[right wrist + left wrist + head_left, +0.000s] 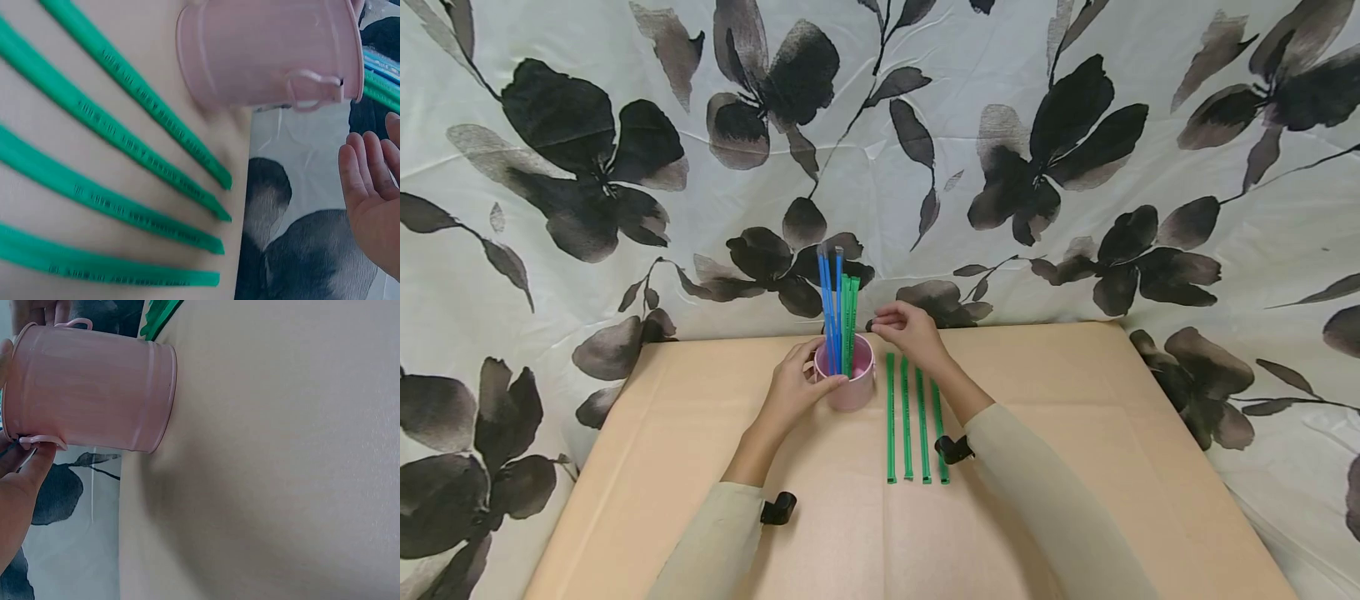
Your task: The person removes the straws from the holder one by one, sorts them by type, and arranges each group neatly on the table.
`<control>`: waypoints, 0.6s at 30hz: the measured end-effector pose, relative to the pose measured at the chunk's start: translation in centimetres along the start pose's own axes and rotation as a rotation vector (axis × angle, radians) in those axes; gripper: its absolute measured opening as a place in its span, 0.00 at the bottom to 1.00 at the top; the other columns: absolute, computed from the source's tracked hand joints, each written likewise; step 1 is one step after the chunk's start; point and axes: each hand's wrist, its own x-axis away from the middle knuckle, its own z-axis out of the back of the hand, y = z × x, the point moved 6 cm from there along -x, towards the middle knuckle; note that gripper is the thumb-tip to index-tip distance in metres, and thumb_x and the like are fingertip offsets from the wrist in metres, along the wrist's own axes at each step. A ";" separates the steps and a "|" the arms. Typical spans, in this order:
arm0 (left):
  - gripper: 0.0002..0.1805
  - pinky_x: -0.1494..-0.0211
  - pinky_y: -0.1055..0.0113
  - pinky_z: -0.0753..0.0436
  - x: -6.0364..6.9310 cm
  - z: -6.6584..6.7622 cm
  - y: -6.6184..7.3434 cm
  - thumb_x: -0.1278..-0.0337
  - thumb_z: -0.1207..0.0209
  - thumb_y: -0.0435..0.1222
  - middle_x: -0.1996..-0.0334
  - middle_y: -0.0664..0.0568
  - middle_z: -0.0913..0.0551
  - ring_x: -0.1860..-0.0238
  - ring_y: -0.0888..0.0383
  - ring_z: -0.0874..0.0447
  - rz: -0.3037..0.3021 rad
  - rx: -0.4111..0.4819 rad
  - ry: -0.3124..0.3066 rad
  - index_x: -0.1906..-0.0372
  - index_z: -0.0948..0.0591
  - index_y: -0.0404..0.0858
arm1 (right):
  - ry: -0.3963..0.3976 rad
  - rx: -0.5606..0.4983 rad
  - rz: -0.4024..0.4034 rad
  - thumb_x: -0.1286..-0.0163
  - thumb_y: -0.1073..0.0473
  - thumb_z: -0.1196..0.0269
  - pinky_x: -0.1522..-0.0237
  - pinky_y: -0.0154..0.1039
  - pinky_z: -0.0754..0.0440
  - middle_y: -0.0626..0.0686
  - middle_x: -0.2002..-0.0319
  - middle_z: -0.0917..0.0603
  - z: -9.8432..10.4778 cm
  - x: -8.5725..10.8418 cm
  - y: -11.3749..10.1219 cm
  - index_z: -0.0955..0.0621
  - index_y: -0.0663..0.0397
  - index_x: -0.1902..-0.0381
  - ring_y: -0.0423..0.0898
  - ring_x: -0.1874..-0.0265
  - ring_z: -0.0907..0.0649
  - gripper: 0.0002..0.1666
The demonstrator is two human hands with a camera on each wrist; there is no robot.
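Note:
My left hand (795,383) grips the small pink pail (852,393) at its rim, thumb at the front and fingers at the far side. Standing in the pail are blue sticks (828,304) and green sticks (847,321), leaning slightly and rising well above the rim. Just right of the pail my right hand (913,335) is raised with nothing in it; its fingers look loosely bent in the right wrist view. Several slim, flat green sticks with printed lettering (119,134) lie side by side on the table below that hand.
Tan paper or cloth covers the table (700,433). Behind it hangs a white cloth (917,183) with dark flower prints, reaching the table's back edge. A small looped ear (312,90) sticks out from the pail's side.

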 end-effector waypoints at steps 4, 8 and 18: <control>0.43 0.31 0.52 0.18 -0.2 -0.1 -0.1 0.49 0.22 0.40 0.35 0.40 0.24 0.32 0.42 0.23 0.003 -0.008 0.006 0.28 0.28 0.36 | -0.016 -0.019 0.003 0.29 0.61 0.30 0.49 0.39 0.09 0.58 0.49 0.11 -0.7 -0.8 -0.6 0.18 0.63 0.40 0.52 0.51 0.11 0.22; 0.43 0.32 0.52 0.17 -0.3 -0.2 -0.2 0.48 0.22 0.40 0.35 0.40 0.24 0.32 0.42 0.23 0.005 -0.007 0.011 0.28 0.28 0.36 | -0.024 -0.002 0.013 0.29 0.60 0.30 0.47 0.40 0.10 0.57 0.49 0.11 -1.4 -1.6 -1.2 0.17 0.59 0.41 0.51 0.50 0.11 0.21; 0.43 0.31 0.50 0.18 -0.7 -0.7 -0.2 0.47 0.23 0.40 0.35 0.40 0.24 0.33 0.41 0.22 0.000 -0.002 0.027 0.27 0.28 0.37 | -0.010 0.022 0.019 0.31 0.56 0.28 0.54 0.36 0.09 0.57 0.53 0.10 -2.1 -3.4 -1.6 0.16 0.59 0.44 0.51 0.54 0.11 0.21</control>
